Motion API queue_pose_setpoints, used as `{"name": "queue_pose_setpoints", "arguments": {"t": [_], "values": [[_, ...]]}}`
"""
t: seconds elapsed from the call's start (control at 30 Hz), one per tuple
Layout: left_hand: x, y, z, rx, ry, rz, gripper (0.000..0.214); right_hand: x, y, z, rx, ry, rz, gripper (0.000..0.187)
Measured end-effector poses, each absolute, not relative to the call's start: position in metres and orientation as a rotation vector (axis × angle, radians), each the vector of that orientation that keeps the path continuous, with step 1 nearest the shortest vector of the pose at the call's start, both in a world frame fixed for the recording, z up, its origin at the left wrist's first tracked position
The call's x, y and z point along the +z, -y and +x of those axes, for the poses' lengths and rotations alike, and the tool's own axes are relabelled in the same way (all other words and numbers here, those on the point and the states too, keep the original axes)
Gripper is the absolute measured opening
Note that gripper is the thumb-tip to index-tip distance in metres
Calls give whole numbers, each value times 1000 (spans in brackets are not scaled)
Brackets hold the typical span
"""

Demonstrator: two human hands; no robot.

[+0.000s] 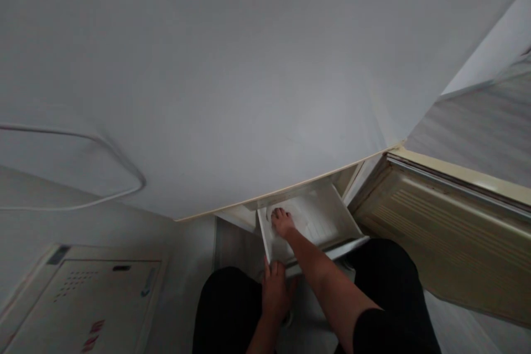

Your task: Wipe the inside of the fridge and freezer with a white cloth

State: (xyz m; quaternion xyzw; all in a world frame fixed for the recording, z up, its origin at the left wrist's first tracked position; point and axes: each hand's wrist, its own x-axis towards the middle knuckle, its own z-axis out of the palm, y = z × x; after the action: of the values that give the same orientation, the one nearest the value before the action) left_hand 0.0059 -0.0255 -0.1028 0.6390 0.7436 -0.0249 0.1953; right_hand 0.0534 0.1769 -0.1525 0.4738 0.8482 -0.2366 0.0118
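Observation:
A white drawer (327,207) is pulled part way out of the lower opening of a white fridge (265,94). My left hand (276,290) grips its near left corner, fingers over the rim and thumb below. Inside the drawer, my right hand (282,221) reaches down near the left wall, fingers bent and pressed on a thin white cloth (302,225) against the bottom. The cloth is hard to tell from the white plastic, and part of it is under the palm.
To the right, the fridge door (443,227) with its ribbed inner panel stands open. A pale cable (120,160) loops at the left. A metal wall panel (91,293) is at the lower left. My knees (228,304) flank the drawer.

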Motion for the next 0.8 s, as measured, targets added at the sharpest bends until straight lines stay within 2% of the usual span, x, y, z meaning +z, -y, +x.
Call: {"name": "queue_pose_setpoints", "arguments": {"t": [0.17,0.3,0.43,0.5,0.63,0.8], "values": [[-100,25,7,-117,-2103,1828,50,-157,-217,129,-740,-2546,1498,65],[-96,22,10,-150,-2104,1792,55,-150,-244,197,-646,-2355,1769,80],[-94,20,14,-191,-2112,1764,57,-154,-238,224,-630,-2279,1739,104],[-95,20,15,-192,-2110,1771,56,-160,-221,218,-647,-2284,1670,108],[-98,21,17,-196,-2130,1781,54,-168,-188,175,-867,-2335,1470,88],[-101,21,15,-230,-2120,1779,54,-165,-173,101,-1152,-2385,1005,48]]}}
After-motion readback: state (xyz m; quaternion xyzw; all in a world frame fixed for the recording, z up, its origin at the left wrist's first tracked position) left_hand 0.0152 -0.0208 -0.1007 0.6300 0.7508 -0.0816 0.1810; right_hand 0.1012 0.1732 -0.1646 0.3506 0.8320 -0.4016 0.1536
